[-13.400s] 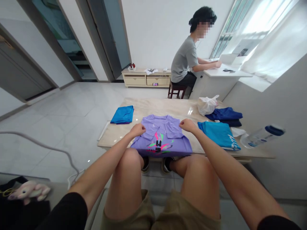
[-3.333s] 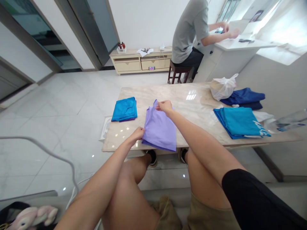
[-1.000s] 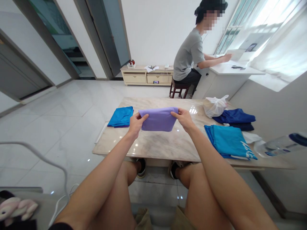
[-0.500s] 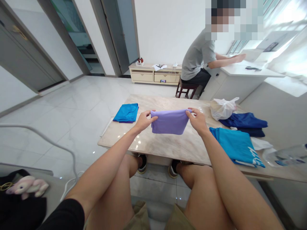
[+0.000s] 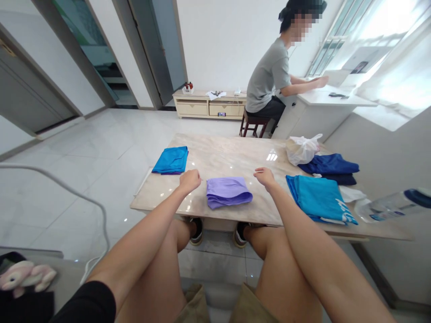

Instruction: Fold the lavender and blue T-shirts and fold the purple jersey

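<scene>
A folded purple shirt (image 5: 228,191) lies on the marble table (image 5: 232,157) near its front edge. My left hand (image 5: 189,180) hovers just to the shirt's left with its fingers curled in and nothing in them. My right hand (image 5: 265,176) hangs just right of the shirt, fingers loosely bent, thumb and forefinger close together, holding nothing. Neither hand touches the cloth. My bare knees show below the table edge.
A folded blue shirt (image 5: 171,160) lies at the table's left. At the right lie a light blue shirt (image 5: 316,197), dark blue clothes (image 5: 328,165), a white plastic bag (image 5: 302,149) and a plastic bottle (image 5: 387,205). Another person (image 5: 272,85) sits at a white desk behind.
Both hands held the folded purple shirt up in the air; it now lies on the table and both hands have let go and drawn apart to its sides.
</scene>
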A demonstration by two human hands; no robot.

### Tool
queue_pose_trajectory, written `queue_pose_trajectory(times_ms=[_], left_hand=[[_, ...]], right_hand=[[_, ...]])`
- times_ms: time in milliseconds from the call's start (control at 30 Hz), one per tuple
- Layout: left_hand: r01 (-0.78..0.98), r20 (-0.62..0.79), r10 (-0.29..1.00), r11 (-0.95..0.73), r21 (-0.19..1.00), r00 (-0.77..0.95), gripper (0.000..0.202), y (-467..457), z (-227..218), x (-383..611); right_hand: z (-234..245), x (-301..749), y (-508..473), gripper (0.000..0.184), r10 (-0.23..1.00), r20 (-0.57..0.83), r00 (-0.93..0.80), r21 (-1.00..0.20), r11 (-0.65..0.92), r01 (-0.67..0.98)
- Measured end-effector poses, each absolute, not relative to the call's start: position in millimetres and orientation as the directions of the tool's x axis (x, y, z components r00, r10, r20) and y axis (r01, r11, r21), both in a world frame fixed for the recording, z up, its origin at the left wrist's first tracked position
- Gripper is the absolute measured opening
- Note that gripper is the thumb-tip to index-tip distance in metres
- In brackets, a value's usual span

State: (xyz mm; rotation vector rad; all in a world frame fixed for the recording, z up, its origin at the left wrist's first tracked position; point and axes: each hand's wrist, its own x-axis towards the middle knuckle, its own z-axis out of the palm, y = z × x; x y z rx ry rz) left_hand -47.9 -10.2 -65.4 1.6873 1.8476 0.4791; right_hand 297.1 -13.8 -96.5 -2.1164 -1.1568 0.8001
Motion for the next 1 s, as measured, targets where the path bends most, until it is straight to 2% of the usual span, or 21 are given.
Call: queue_pose_trajectory(times_ms=[67,100,133,267,367,500,667,800,900,1000], left_hand=[[0.920,-0.196,0.979,0.026,0.391,0.055,0.010,-13,-68,-48],[0.951,-0.219,0.969,-0.044,0.307,0.116,0.011,-14,-69,-46],[0.956,-0.242,0.953,-0.112,0.271,0.181,0.016,-15,-70,-44],[0.887,-0.333,0.831,-0.360,0.291,0.446,0.031,-19,-73,-30],[0.836,-0.417,0.725,-0.459,0.300,0.548,0.040,-23,-80,-21],[0.815,-0.508,0.639,-0.497,0.300,0.577,0.043,-29,-86,-16],[0.855,-0.516,0.684,-0.446,0.263,0.516,0.040,-31,-82,-19],[0.885,-0.465,0.755,-0.427,0.188,0.463,0.044,-31,-68,-20],[0.889,-0.383,0.805,-0.436,0.136,0.453,0.046,-32,-52,-14],[0.879,-0.235,0.847,-0.453,0.148,0.477,0.044,-37,-36,3]], right_hand=[[-105,303,-14,0.030,0.866,-0.262,0.426,-0.679,-0.479,0.557],[-109,305,-14,0.026,0.867,-0.285,0.409,-0.665,-0.486,0.567],[-112,306,-14,0.023,0.867,-0.307,0.393,-0.649,-0.492,0.580],[-125,301,-17,0.016,0.857,-0.390,0.337,-0.583,-0.513,0.630],[-133,292,-19,0.027,0.835,-0.466,0.292,-0.546,-0.531,0.648],[-138,275,-20,0.044,0.789,-0.540,0.294,-0.522,-0.587,0.619],[-132,254,-23,0.052,0.726,-0.607,0.323,-0.524,-0.671,0.525],[-115,239,-34,0.036,0.742,-0.620,0.256,-0.565,-0.649,0.510],[-92,233,-45,0.027,0.829,-0.516,0.214,-0.640,-0.540,0.547],[-60,244,-58,0.028,0.902,-0.361,0.236,-0.699,-0.430,0.572]])
